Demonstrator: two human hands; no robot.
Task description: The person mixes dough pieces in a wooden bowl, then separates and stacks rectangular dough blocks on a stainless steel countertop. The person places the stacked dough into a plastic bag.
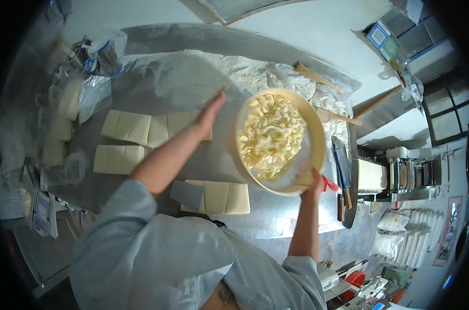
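Observation:
My right hand grips the near right rim of a round, pale yellow tub, which appears tilted above the metal table. A heap of wavy, pale yellow strips fills much of it. My left hand is stretched out flat to the left of the tub, apart from it, holding nothing. Beneath my left hand and forearm lies a row of cut dough slabs, partly hidden. A shorter dough row sits nearer. Close to my body, a grey flat scraper rests against another cut dough slab.
Flour covers the table's far part. At right lie a wooden paddle, a long knife, a red-handled tool and a straw brush. Plastic bags crowd the left. A machine stands beyond the right edge.

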